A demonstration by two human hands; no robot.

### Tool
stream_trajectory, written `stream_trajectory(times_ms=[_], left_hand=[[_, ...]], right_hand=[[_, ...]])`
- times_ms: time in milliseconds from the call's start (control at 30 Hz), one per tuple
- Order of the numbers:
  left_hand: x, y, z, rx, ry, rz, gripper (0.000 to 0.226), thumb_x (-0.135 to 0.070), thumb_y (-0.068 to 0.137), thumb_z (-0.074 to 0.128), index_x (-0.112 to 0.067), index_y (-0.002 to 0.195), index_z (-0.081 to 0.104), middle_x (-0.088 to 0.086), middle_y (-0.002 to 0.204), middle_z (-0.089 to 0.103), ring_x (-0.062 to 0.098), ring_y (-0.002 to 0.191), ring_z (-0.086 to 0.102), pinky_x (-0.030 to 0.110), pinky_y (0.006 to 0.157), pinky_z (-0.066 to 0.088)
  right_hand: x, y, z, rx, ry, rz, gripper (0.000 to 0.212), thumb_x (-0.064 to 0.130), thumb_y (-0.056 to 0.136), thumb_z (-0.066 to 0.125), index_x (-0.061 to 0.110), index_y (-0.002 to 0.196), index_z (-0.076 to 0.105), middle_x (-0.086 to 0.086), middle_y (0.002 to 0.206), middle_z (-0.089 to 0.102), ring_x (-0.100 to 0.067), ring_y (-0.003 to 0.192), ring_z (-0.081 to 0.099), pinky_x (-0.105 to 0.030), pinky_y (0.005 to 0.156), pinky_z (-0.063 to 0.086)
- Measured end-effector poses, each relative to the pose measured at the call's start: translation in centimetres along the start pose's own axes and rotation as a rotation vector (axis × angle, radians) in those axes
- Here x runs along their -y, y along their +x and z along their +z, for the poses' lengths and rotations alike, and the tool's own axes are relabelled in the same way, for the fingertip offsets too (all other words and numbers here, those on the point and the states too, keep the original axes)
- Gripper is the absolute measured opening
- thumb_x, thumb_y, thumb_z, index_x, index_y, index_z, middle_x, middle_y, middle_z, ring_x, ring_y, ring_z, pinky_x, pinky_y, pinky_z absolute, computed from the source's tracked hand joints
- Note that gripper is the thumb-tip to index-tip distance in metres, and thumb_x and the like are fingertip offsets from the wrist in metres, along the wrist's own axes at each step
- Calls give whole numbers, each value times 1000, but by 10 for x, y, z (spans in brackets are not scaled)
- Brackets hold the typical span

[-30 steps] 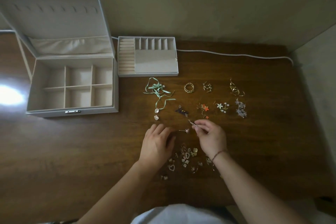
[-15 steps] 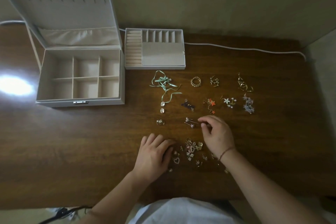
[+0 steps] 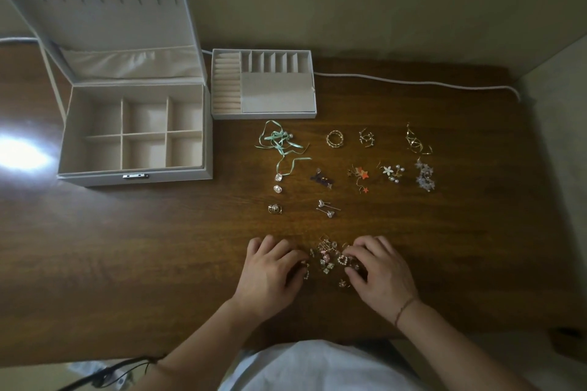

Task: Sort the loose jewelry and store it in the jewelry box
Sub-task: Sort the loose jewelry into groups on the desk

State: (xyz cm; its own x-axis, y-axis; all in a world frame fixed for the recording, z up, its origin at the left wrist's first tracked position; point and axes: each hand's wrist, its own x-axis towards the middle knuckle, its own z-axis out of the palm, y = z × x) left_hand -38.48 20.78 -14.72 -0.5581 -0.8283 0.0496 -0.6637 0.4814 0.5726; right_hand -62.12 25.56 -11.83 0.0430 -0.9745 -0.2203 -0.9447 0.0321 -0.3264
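Hands first: your left hand (image 3: pixel 268 273) and right hand (image 3: pixel 379 270) both rest on the wooden table (image 3: pixel 127 263), one at each side of the unsorted pile of jewelry (image 3: pixel 330 255). Fingers of both hands are curled down at the pile's edges; whether either hand actually pinches a piece you cannot tell from this view, since the fingertips hide what lies under them.

Beyond the pile, sorted pieces lie apart in loose rows. Nearest you are a gold ring with a pearl (image 3: pixel 275 208) and a pair of stud pins (image 3: pixel 327 208). Farther out sit two small clear stones (image 3: pixel 278 182), a dark earring pair (image 3: pixel 321 180), orange star earrings (image 3: pixel 360 177), white flower earrings (image 3: pixel 392 172) and a pale cluster piece (image 3: pixel 425 177). The far row holds a mint-green ribbon piece (image 3: pixel 279 143), a gold band ring (image 3: pixel 335 138), gold hoops (image 3: pixel 367 137) and long gold spiral earrings (image 3: pixel 416 140).

Your jewelry box (image 3: pixel 133 133) stands open at the far left, lid upright, its six compartments showing nothing inside. Its removable tray (image 3: pixel 263 84) sits just beside it on the right. A white cable (image 3: pixel 413 83) runs along the table's far edge.
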Motion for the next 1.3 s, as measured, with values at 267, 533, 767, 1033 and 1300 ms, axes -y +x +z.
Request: stream_trajectory(times_ms=[267, 533, 767, 1033, 1300], left_hand=[[1, -4, -8, 54, -30, 84, 27, -38, 80, 68, -30, 106, 68, -12, 109, 57, 15, 95, 49, 35, 84, 35], [-4, 2, -9, 127, 83, 52, 29, -45, 80, 56, -37, 100, 74, -12, 99, 56, 17, 94, 44, 36, 78, 39], [0, 5, -9, 94, 118, 27, 30, -51, 82, 56, -38, 103, 73, -11, 100, 55, 16, 92, 41, 36, 78, 38], [5, 16, -6, 115, 191, 49, 33, -53, 71, 78, -33, 97, 70, -9, 104, 56, 19, 94, 44, 40, 80, 45], [3, 17, -4, 72, 170, 94, 25, -44, 69, 84, -32, 85, 69, -15, 95, 65, 13, 91, 43, 35, 77, 39]], right_hand=[[0, 3, 0, -55, -127, -94, 26, 35, 77, 72, 30, 102, 68, 12, 100, 56, -12, 94, 50, -26, 70, 47], [8, 4, 6, -56, -113, -31, 11, 36, 75, 76, 31, 81, 69, 13, 97, 54, -13, 94, 48, -28, 71, 46], [16, 3, 3, -47, -134, -42, 26, 45, 75, 72, 35, 99, 68, 14, 99, 53, -11, 95, 47, -23, 73, 43], [25, 3, 8, -71, -152, 54, 21, 42, 74, 74, 31, 92, 72, 12, 97, 55, -13, 92, 48, -28, 71, 46], [38, 5, 4, -83, -33, 157, 15, 33, 71, 78, 35, 81, 67, 18, 93, 57, -10, 94, 47, -27, 78, 44]])
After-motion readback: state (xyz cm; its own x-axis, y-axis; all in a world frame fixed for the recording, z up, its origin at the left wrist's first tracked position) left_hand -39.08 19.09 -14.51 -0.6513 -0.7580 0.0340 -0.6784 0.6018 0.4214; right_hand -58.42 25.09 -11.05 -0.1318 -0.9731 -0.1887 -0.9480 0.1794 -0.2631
